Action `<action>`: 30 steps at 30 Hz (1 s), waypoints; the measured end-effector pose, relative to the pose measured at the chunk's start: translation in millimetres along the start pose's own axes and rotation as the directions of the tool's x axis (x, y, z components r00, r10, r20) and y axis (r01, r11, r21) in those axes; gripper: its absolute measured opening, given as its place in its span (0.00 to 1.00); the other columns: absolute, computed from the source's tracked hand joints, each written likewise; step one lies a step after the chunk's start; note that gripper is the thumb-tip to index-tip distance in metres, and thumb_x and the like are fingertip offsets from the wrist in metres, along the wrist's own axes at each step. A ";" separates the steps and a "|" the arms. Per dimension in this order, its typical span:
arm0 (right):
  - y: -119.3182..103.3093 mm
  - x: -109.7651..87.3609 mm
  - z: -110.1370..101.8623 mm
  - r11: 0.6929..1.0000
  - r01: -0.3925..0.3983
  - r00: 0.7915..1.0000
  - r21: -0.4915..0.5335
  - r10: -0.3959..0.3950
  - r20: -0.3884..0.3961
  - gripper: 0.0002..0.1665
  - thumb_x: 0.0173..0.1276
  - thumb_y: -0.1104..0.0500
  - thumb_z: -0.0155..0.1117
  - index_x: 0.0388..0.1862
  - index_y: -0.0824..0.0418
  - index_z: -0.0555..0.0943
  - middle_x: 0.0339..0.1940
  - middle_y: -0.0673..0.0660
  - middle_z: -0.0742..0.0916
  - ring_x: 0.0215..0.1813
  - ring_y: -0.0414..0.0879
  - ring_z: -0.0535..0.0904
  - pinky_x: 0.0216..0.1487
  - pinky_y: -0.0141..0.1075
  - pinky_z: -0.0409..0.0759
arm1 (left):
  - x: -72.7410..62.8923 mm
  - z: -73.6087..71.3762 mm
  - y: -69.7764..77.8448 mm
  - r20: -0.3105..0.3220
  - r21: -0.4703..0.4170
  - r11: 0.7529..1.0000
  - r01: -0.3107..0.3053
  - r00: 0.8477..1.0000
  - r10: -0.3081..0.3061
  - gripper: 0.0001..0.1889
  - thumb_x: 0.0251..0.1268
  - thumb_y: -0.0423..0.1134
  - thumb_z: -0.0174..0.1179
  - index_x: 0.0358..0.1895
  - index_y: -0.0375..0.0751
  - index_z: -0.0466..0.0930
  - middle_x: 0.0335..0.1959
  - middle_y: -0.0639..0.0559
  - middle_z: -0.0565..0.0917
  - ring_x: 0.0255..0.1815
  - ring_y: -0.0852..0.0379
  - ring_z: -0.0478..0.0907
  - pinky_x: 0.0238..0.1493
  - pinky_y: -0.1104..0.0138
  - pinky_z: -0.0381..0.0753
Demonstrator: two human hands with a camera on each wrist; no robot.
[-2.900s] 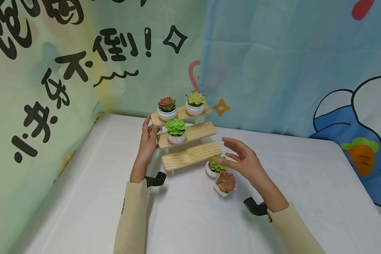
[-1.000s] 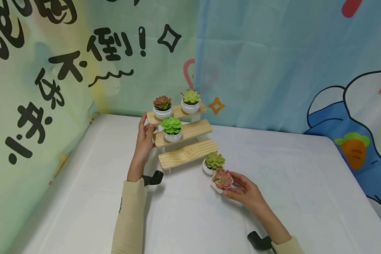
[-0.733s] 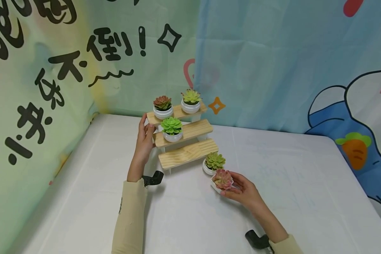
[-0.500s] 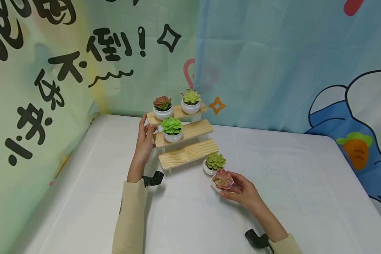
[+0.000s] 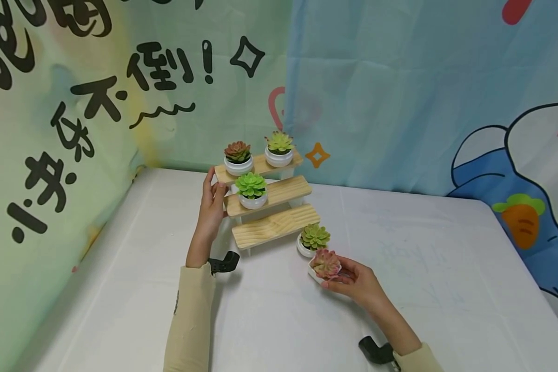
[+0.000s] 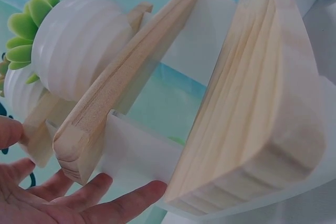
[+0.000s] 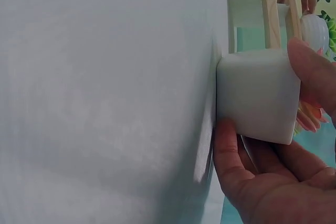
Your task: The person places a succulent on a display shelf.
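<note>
A wooden three-tier plant stand (image 5: 275,226) with pale supports stands on the table. My left hand (image 5: 211,206) rests at its left side; in the left wrist view its fingers (image 6: 131,200) reach out straight along the shelf ends and white support. My right hand (image 5: 360,281) grips a reddish-pink potted succulent (image 5: 327,264) by its white angular pot (image 7: 257,98), thumb on one side and fingers on the other. The pot's base appears to touch the table cloth. Beside it sits a green potted succulent (image 5: 315,236) in a round white pot, near the stand's lowest shelf.
On the top shelf stand a red-brown succulent (image 5: 237,153) and a yellow-green one (image 5: 279,142). A bright green succulent (image 5: 251,186) is on the middle shelf's left. White cloth covers the table (image 5: 423,258); printed curtains (image 5: 376,93) hang behind and at the left.
Earlier my right hand hovered at the green potted succulent with fingers spread; it then came down and took hold of the reddish-pink one. During the last second almost nothing has moved.
</note>
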State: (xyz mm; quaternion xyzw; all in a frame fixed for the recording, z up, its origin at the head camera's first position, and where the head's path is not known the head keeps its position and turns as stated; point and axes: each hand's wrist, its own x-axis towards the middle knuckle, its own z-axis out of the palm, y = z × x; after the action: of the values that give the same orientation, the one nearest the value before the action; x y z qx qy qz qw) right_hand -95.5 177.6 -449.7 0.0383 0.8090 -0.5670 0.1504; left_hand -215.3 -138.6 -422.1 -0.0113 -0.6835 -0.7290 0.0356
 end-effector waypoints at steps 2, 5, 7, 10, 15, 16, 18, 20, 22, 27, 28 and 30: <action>0.0 -1.0 -0.3 1.000 -0.005 1.000 -0.005 0.005 0.004 0.45 0.61 0.62 0.73 0.71 0.77 0.61 0.67 0.74 0.72 0.57 0.55 0.80 0.47 0.28 0.81 | -0.6 -0.1 -0.4 0.001 0.002 1.000 0.002 1.000 -0.002 0.30 0.82 0.46 0.36 0.80 0.52 0.37 0.72 0.37 0.61 0.73 0.42 0.59 0.54 0.39 0.75; -0.7 -2.7 -2.4 1.000 -0.005 1.000 -0.020 0.005 0.012 0.45 0.62 0.60 0.73 0.71 0.76 0.62 0.67 0.73 0.73 0.58 0.56 0.79 0.48 0.29 0.81 | -1.3 -0.1 -0.4 0.003 0.004 1.000 0.003 1.000 -0.003 0.30 0.82 0.46 0.35 0.80 0.52 0.36 0.71 0.37 0.61 0.74 0.42 0.59 0.54 0.38 0.75; -1.8 -3.8 -5.0 1.000 -0.001 1.000 -0.025 0.001 0.019 0.45 0.62 0.60 0.73 0.71 0.76 0.62 0.67 0.73 0.73 0.60 0.57 0.78 0.49 0.29 0.81 | -1.6 0.0 0.0 0.002 0.005 1.000 0.002 1.000 -0.002 0.30 0.82 0.45 0.35 0.80 0.51 0.36 0.70 0.37 0.62 0.73 0.42 0.59 0.54 0.38 0.75; -4.1 -5.2 -10.1 1.000 0.016 1.000 -0.022 -0.016 0.027 0.44 0.63 0.60 0.72 0.71 0.76 0.61 0.67 0.73 0.73 0.61 0.59 0.77 0.50 0.29 0.81 | -1.5 0.1 0.7 -0.001 0.004 1.000 0.001 1.000 -0.001 0.30 0.82 0.45 0.35 0.80 0.51 0.36 0.70 0.37 0.62 0.74 0.42 0.59 0.54 0.38 0.75; -9.2 -7.1 -17.7 0.999 0.039 0.999 -0.006 -0.039 0.026 0.44 0.64 0.60 0.71 0.72 0.76 0.61 0.66 0.74 0.73 0.58 0.52 0.80 0.48 0.28 0.81 | -1.4 0.7 0.9 0.002 -0.001 1.000 0.000 1.000 0.000 0.30 0.82 0.45 0.35 0.80 0.51 0.36 0.71 0.36 0.60 0.74 0.41 0.58 0.54 0.38 0.74; -10.8 -7.2 -18.8 0.999 0.038 0.999 -0.004 -0.038 0.023 0.45 0.64 0.60 0.71 0.72 0.76 0.61 0.67 0.73 0.73 0.57 0.50 0.80 0.48 0.28 0.81 | -1.4 0.5 1.0 0.004 -0.002 1.000 -0.001 1.000 0.001 0.30 0.82 0.45 0.35 0.80 0.51 0.36 0.71 0.36 0.60 0.74 0.41 0.58 0.54 0.37 0.74; -13.8 -7.6 -20.8 0.999 0.034 0.999 -0.002 -0.034 0.021 0.45 0.64 0.59 0.71 0.72 0.74 0.60 0.67 0.73 0.72 0.56 0.45 0.80 0.48 0.28 0.81 | -1.0 0.1 0.5 0.007 -0.001 1.000 -0.004 1.000 0.004 0.30 0.82 0.44 0.35 0.80 0.50 0.35 0.71 0.35 0.60 0.74 0.40 0.57 0.54 0.37 0.74; -16.6 -7.9 -22.3 0.999 0.033 0.999 -0.004 -0.033 0.015 0.45 0.64 0.58 0.71 0.73 0.73 0.60 0.68 0.72 0.72 0.55 0.42 0.80 0.48 0.28 0.81 | -0.5 -0.3 0.0 0.009 -0.001 1.000 -0.008 1.000 0.008 0.30 0.82 0.44 0.35 0.80 0.49 0.34 0.71 0.35 0.59 0.74 0.39 0.57 0.54 0.36 0.74; -19.3 -7.8 -23.3 0.999 0.035 0.999 -0.005 -0.035 0.003 0.45 0.64 0.58 0.72 0.73 0.73 0.61 0.68 0.72 0.72 0.54 0.40 0.80 0.48 0.28 0.81 | 0.1 -0.5 -0.4 0.007 -0.002 1.000 -0.007 1.000 0.007 0.30 0.82 0.44 0.35 0.80 0.49 0.35 0.71 0.35 0.59 0.74 0.39 0.57 0.53 0.37 0.74; -25.3 -7.2 -25.9 0.999 0.053 0.998 -0.014 -0.053 -0.019 0.45 0.64 0.57 0.72 0.73 0.73 0.61 0.67 0.72 0.72 0.51 0.34 0.80 0.48 0.27 0.81 | 1.0 -0.4 -0.9 0.001 -0.004 1.000 0.003 1.000 -0.003 0.30 0.82 0.46 0.35 0.80 0.52 0.36 0.72 0.37 0.60 0.74 0.41 0.58 0.53 0.38 0.75; -26.8 -7.1 -26.3 0.998 0.056 0.998 -0.018 -0.056 -0.021 0.45 0.64 0.57 0.72 0.73 0.74 0.61 0.67 0.72 0.72 0.50 0.33 0.80 0.48 0.27 0.81 | 1.0 -0.4 -0.9 0.001 -0.003 1.000 0.004 1.000 -0.004 0.30 0.82 0.46 0.35 0.80 0.52 0.36 0.72 0.37 0.60 0.74 0.41 0.59 0.53 0.38 0.75; -29.7 -6.3 -27.1 0.998 0.058 0.998 -0.027 -0.058 -0.025 0.46 0.64 0.57 0.72 0.73 0.74 0.61 0.67 0.72 0.72 0.52 0.36 0.80 0.48 0.27 0.81 | 1.5 -0.7 -1.0 0.000 -0.003 1.000 0.004 1.000 -0.004 0.30 0.82 0.46 0.35 0.80 0.53 0.36 0.71 0.37 0.61 0.73 0.41 0.60 0.53 0.38 0.76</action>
State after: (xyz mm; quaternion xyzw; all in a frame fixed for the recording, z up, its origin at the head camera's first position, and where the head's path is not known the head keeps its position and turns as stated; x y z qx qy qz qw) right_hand -101.8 192.9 -412.5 0.0200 0.8190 -0.5599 0.1240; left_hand -216.8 -139.2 -423.0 -0.0099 -0.6825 -0.7300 0.0340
